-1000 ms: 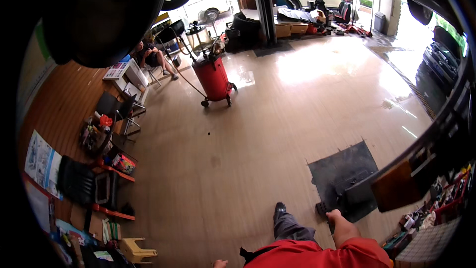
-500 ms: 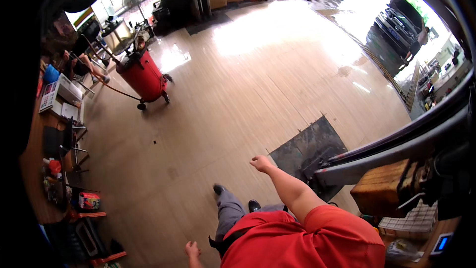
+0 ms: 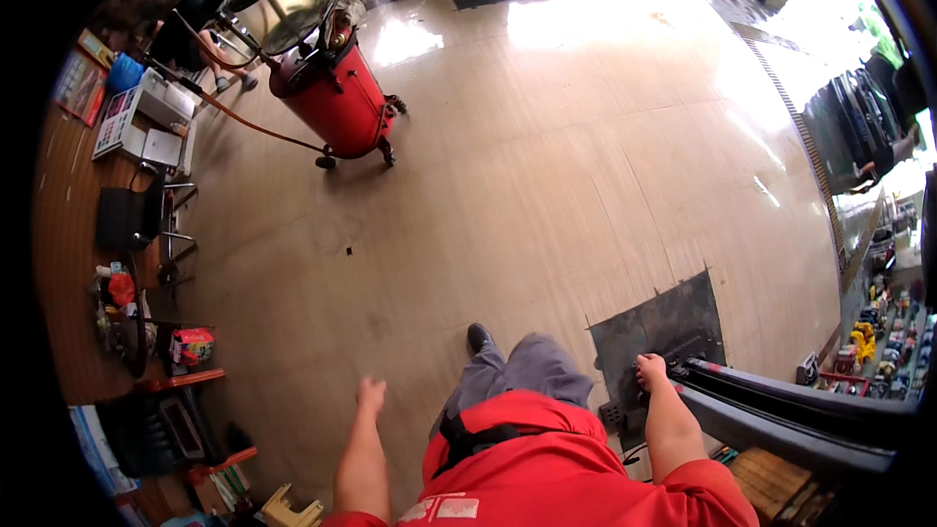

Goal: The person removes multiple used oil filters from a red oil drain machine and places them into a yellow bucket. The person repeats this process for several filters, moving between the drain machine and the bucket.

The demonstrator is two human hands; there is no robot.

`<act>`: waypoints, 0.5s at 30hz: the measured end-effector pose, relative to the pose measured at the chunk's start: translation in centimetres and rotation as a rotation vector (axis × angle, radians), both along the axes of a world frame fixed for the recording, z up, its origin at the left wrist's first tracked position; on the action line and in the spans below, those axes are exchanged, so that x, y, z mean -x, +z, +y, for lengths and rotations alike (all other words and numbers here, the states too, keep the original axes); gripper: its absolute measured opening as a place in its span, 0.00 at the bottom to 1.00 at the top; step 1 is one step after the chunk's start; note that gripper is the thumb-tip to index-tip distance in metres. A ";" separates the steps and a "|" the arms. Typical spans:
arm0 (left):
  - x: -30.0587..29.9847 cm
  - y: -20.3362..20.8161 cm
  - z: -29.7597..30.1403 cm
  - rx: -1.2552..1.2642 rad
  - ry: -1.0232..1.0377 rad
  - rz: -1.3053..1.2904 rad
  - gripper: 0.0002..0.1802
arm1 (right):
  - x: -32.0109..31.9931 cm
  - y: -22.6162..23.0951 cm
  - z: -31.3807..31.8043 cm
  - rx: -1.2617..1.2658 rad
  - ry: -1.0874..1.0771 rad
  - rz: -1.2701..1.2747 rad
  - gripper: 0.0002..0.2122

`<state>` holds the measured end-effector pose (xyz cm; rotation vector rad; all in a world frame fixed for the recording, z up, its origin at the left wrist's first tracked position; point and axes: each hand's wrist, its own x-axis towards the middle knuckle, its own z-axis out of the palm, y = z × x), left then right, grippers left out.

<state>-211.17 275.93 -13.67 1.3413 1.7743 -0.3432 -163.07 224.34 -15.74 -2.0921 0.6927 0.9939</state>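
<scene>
Resting right grip (image 3: pixel 651 369) curled on the dark lift arm (image 3: pixel 781 405) above the black mat (image 3: pixel 673 327); left grip (image 3: pixel 371 395) hung free, fingers loosely spread.

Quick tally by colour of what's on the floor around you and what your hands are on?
Red: 1, wheeled red drum tank
Dark grey: 1, dark grey floor mat
Black: 1, long black lift arm, right hand resting at its end
Left hand: empty, touching nothing
Total: 3

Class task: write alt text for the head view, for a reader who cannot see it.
A person in a red shirt walks a workshop floor, right hand beside a dark lift arm, left hand swinging free. A red wheeled tank stands ahead.
</scene>
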 end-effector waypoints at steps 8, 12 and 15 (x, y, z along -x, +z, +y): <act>-28.2 10.4 19.1 -0.214 -0.160 -0.214 0.30 | -13.3 -2.9 15.3 -0.035 0.119 0.011 0.12; -31.9 8.7 21.0 -0.206 -0.225 -0.136 0.29 | -23.5 -5.5 22.6 0.083 0.345 0.013 0.13; -28.8 6.1 19.4 -0.142 -0.157 -0.064 0.31 | -31.0 -2.5 33.6 0.058 0.355 -0.007 0.15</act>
